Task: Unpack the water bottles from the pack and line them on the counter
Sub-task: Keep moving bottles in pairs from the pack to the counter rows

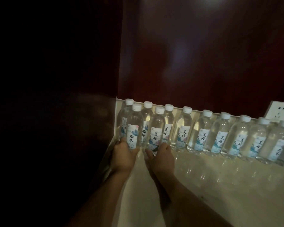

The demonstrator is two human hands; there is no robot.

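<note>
stretching along the dark red wall (203, 54), a pale counter (203, 185) carries a row of water bottles (220, 135) upright at its back edge. left hand (124, 155) grips the front left bottle (134, 128); right hand (162, 154) holds its neighbour bottle (156, 130) low down. a wall socket (279, 110) sits far right.

bottles (181, 128): clear, white caps, blue-floral white labels | counter (203, 185): pale cream | wall (203, 54): dark red-brown
</note>
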